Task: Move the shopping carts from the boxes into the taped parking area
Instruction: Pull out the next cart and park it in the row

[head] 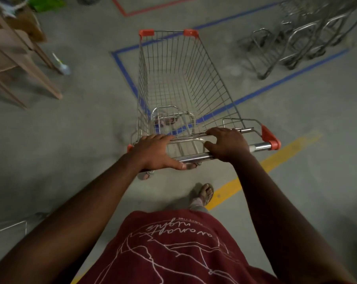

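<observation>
We look down over our own arms at a wire shopping cart standing on a grey concrete floor. Our left hand lies over the left end of the chrome handle bar, fingers reaching forward across the bar and thumb stretched along its near side. Our right hand sits further right on the same bar, its fingers curled over a thinner rail just beyond the bar and the thumb hooked toward the bar's inner side. Both hands are clamped on the handle.

The cart's basket holds nothing and has orange plastic caps at its corners. Its front half stands over the near corner of a rectangle of blue tape on the floor, while the handle end and our hands lie outside that line. Inside the blue rectangle, at upper right, a row of nested metal carts is parked, well apart from ours.

A yellow floor stripe runs diagonally under our right forearm. Red tape marks another outline further off. At upper left stands a pale wooden frame, with a small whitish object, too blurred to identify, near its leg. We wear a maroon printed shirt, and one sandalled foot shows beneath the cart handle.
</observation>
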The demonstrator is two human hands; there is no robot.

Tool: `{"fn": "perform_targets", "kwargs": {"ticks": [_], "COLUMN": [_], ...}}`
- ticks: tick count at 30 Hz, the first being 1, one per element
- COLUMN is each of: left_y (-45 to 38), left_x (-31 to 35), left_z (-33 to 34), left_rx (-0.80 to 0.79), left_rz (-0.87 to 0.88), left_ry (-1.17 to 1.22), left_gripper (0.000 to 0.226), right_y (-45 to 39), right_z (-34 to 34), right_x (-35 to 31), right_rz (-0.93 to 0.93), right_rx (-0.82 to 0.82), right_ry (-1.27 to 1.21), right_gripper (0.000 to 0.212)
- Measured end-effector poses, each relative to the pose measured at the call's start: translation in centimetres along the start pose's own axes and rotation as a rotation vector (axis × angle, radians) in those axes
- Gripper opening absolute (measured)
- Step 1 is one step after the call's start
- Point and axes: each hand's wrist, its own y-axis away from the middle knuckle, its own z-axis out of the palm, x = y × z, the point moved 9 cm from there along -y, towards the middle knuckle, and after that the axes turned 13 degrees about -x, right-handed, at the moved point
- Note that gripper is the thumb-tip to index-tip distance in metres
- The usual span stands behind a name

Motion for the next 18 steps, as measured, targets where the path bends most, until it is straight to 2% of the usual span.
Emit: {"fn": "perform_targets", "kwargs": {"ticks": [6,12,18], "left_y": [-7.5,-13.7,-19.8], "left_x": [5.2,10.8,16.7], "left_z": [-2.6,-5.6,-9.2], "left_rx": [0.033,0.021,0.024], "left_rz": [-0.004,-0.029,0.006], "left_ry": [0.006,0.088,0.055], "left_gripper": [0.137,0.131,0.121], "right_y": [-3.9,-7.3,-10.7], "right_z": [-4.3,-8.7,-13.2], "right_x": [7.6,14.7,21.2], "right_rz": [-0.026,-0.049,-0.049], "right_rx": [0.043,0.032,0.059], "right_ry": [-0.001,-0.004,-0.03], "right_gripper": [0.054,0.054,0.059]}}
